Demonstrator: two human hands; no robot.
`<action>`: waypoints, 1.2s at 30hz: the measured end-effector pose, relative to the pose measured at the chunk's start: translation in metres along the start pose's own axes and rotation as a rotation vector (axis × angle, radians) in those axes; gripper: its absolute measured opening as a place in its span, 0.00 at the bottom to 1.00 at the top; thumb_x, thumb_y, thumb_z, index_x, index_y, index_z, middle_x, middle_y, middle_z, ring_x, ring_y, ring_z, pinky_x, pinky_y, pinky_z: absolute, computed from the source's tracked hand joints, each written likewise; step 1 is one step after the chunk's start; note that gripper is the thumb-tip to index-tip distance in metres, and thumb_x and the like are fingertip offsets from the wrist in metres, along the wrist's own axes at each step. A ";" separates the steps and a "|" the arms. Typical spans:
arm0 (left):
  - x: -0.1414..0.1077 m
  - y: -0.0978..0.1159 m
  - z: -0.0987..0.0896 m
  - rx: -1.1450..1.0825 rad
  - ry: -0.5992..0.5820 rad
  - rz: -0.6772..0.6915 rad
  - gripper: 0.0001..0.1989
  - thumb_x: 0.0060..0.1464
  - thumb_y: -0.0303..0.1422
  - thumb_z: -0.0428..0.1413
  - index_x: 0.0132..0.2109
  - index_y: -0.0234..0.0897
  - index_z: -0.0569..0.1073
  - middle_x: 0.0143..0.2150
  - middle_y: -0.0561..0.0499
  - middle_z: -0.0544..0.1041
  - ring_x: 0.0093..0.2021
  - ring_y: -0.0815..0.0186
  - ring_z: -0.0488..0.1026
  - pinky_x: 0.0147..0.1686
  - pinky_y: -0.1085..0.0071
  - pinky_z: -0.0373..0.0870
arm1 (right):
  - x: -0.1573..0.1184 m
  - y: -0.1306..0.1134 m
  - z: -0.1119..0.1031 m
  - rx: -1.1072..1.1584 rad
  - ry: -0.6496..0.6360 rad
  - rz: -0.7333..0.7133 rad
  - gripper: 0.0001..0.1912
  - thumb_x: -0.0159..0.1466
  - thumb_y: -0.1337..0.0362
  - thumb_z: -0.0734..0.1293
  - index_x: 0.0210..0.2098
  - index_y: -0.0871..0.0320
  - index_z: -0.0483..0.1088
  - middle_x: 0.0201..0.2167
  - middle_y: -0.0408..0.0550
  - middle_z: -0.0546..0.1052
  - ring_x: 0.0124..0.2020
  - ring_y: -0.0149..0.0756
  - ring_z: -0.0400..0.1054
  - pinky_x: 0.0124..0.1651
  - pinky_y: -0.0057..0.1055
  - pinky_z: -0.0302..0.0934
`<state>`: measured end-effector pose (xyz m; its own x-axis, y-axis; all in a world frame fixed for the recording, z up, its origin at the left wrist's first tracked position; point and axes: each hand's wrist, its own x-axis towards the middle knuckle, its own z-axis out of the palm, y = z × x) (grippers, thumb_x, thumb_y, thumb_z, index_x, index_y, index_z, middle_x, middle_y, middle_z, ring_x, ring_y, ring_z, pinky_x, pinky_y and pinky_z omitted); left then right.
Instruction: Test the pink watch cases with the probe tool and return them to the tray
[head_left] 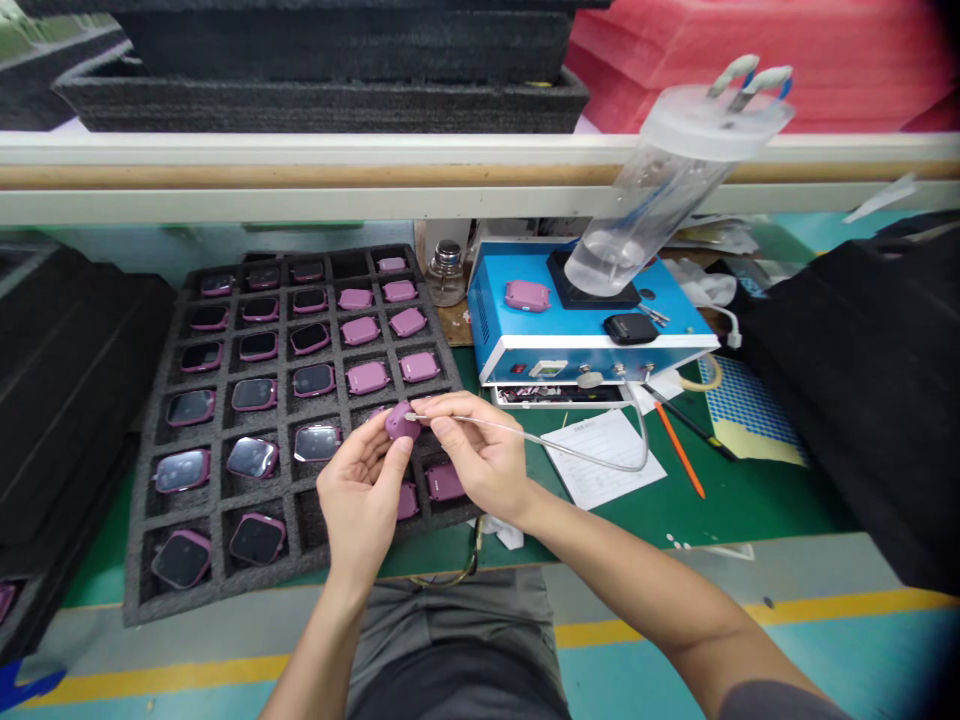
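Observation:
My left hand (365, 487) pinches a purple smartwatch case (403, 422) between thumb and fingers, over the dark foam tray (304, 505). In my right hand (480, 455) is the end of a clear thin tube (559, 443), its tip touching or right at the watch case. The tube loops back to the front of a blue box-shaped machine (592, 345). Compartments of the tray hold several watches with dark screens (255, 394) on the left and several purple watch cases (367, 377) on the right.
On the machine stand a tilted-looking clear cylinder (637, 200) with liquid, a purple case (527, 295) and a black case (630, 329). Paper (600, 470), an orange stick (679, 452) and a glass bottle (447, 275) lie around it. Black foam stacks (862, 400) flank the bench.

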<state>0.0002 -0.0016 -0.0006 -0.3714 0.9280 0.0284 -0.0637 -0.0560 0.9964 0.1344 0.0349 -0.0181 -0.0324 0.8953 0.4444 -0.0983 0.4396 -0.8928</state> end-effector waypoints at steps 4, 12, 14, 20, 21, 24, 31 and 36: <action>0.000 0.000 0.000 0.008 -0.001 -0.011 0.21 0.51 0.36 0.71 0.51 0.34 0.82 0.50 0.40 0.86 0.48 0.55 0.85 0.53 0.62 0.82 | 0.000 0.000 0.000 0.003 -0.001 -0.009 0.07 0.72 0.61 0.67 0.43 0.52 0.79 0.44 0.51 0.83 0.47 0.39 0.80 0.50 0.38 0.78; 0.000 0.000 -0.001 0.012 -0.002 -0.009 0.22 0.51 0.37 0.71 0.52 0.34 0.82 0.50 0.40 0.86 0.49 0.55 0.85 0.53 0.62 0.82 | 0.001 0.000 0.000 0.000 -0.001 -0.026 0.07 0.72 0.62 0.67 0.43 0.53 0.79 0.44 0.51 0.83 0.47 0.39 0.80 0.50 0.38 0.77; 0.000 0.000 -0.001 0.012 -0.001 -0.010 0.22 0.51 0.37 0.71 0.52 0.34 0.82 0.50 0.40 0.86 0.49 0.55 0.85 0.53 0.62 0.82 | 0.001 0.000 0.000 -0.002 0.000 -0.029 0.07 0.72 0.63 0.68 0.43 0.53 0.79 0.44 0.51 0.83 0.47 0.39 0.80 0.50 0.38 0.77; 0.000 -0.002 -0.001 0.019 0.004 -0.007 0.23 0.51 0.37 0.72 0.52 0.34 0.82 0.50 0.40 0.85 0.49 0.54 0.85 0.53 0.61 0.82 | 0.000 0.000 0.000 -0.011 0.000 -0.021 0.07 0.72 0.61 0.67 0.43 0.52 0.79 0.44 0.51 0.84 0.47 0.39 0.80 0.50 0.38 0.78; 0.000 -0.001 -0.001 0.020 0.004 -0.009 0.23 0.51 0.37 0.71 0.52 0.34 0.82 0.50 0.40 0.85 0.49 0.54 0.85 0.53 0.61 0.82 | 0.000 0.000 0.000 -0.014 0.000 -0.018 0.07 0.72 0.61 0.67 0.43 0.52 0.79 0.44 0.51 0.84 0.47 0.39 0.80 0.50 0.38 0.78; 0.000 -0.001 -0.001 0.021 0.000 -0.013 0.22 0.51 0.37 0.71 0.52 0.34 0.82 0.50 0.40 0.85 0.49 0.54 0.85 0.53 0.61 0.82 | 0.000 0.000 0.000 -0.015 -0.001 -0.014 0.07 0.72 0.61 0.67 0.43 0.52 0.79 0.44 0.51 0.84 0.47 0.39 0.81 0.50 0.39 0.78; 0.000 0.000 -0.001 0.025 0.002 -0.010 0.22 0.51 0.37 0.71 0.52 0.34 0.82 0.50 0.40 0.85 0.49 0.54 0.85 0.53 0.61 0.82 | 0.000 -0.001 0.000 -0.011 0.001 -0.010 0.08 0.72 0.60 0.67 0.42 0.52 0.79 0.43 0.51 0.84 0.47 0.40 0.81 0.50 0.39 0.78; 0.000 0.000 -0.001 0.020 0.000 -0.007 0.22 0.51 0.37 0.71 0.52 0.34 0.82 0.50 0.40 0.85 0.49 0.55 0.85 0.53 0.62 0.82 | 0.001 -0.001 0.000 -0.016 0.000 -0.005 0.08 0.72 0.59 0.67 0.42 0.52 0.79 0.43 0.51 0.84 0.47 0.40 0.81 0.50 0.39 0.78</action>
<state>-0.0012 -0.0019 -0.0012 -0.3708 0.9285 0.0215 -0.0478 -0.0421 0.9980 0.1343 0.0349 -0.0165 -0.0320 0.8931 0.4487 -0.0828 0.4450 -0.8917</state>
